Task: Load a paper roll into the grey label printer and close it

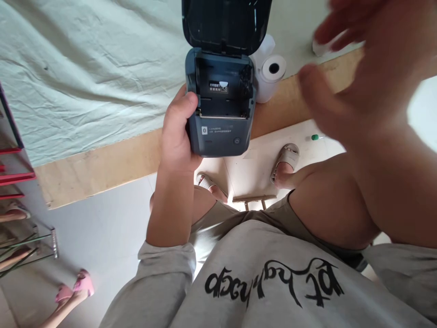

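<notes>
My left hand point(179, 123) grips a dark blue portable label printer point(220, 134) by its left side, thumb on the edge. The printer's black lid point(225, 23) is flipped up, and its paper bay holds no roll; a small printed sticker shows inside. My right hand point(368, 68), blurred and close to the camera, is raised at the upper right with thumb and fingers apart. Behind its fingers, a white object point(321, 48) on the table edge is partly hidden. White paper rolls point(273, 75) stand just right of the printer.
A pale green cloth point(85, 82) covers the table, whose bare wooden edge point(102, 164) runs across the view. Below are my legs and sandals point(287, 157), plus a small wooden stool point(254, 199). Another person's feet in pink sandals point(83, 282) and a metal-legged stool point(53, 243) appear lower left.
</notes>
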`<action>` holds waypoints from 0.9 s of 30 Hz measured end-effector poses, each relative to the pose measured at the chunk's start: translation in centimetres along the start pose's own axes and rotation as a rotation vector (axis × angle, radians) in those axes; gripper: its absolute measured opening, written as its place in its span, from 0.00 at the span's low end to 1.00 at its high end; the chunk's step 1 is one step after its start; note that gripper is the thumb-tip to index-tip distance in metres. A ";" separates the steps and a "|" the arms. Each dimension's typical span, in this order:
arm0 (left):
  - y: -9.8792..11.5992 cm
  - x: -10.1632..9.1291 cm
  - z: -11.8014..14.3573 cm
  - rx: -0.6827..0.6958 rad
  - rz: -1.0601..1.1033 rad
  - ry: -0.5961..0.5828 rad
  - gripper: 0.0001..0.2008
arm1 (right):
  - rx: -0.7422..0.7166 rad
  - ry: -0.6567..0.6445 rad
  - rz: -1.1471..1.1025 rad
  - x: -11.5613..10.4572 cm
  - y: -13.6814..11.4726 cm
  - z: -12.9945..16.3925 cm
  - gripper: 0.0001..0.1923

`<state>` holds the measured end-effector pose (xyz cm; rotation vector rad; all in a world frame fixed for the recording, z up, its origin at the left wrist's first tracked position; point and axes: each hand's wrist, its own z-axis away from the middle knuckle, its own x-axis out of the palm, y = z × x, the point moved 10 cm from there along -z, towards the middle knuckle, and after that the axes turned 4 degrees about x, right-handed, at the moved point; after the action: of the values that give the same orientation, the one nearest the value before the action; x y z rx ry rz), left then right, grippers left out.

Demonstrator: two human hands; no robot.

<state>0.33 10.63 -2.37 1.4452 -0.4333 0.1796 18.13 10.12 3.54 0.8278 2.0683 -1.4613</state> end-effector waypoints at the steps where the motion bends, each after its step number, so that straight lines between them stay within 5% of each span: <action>1: -0.1 0.1 0.0 -0.011 0.008 -0.006 0.12 | -0.039 -0.066 0.081 1.3 -0.9 0.2 0.24; 5: 0.1 0.6 0.1 -0.004 0.032 -0.032 0.11 | -0.011 -0.235 0.271 4.8 -0.5 -0.1 0.24; 12: -0.1 0.3 0.1 -0.021 -0.007 -0.017 0.12 | -0.069 -0.334 0.169 5.2 -0.4 -0.4 0.27; 16: -0.4 0.2 0.1 -0.039 -0.006 -0.019 0.12 | -0.116 -0.301 0.247 5.1 -0.7 -0.2 0.21; 22: -0.1 0.2 0.0 0.001 0.024 -0.027 0.12 | -0.060 -0.273 0.143 4.2 -0.3 -0.1 0.29; 27: -0.1 0.2 0.1 0.027 0.037 -0.021 0.12 | -0.095 -0.230 0.275 4.0 -0.1 0.0 0.24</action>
<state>0.50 10.50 -2.39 1.4675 -0.4771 0.2010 15.27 10.88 0.89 0.8272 1.7617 -1.2371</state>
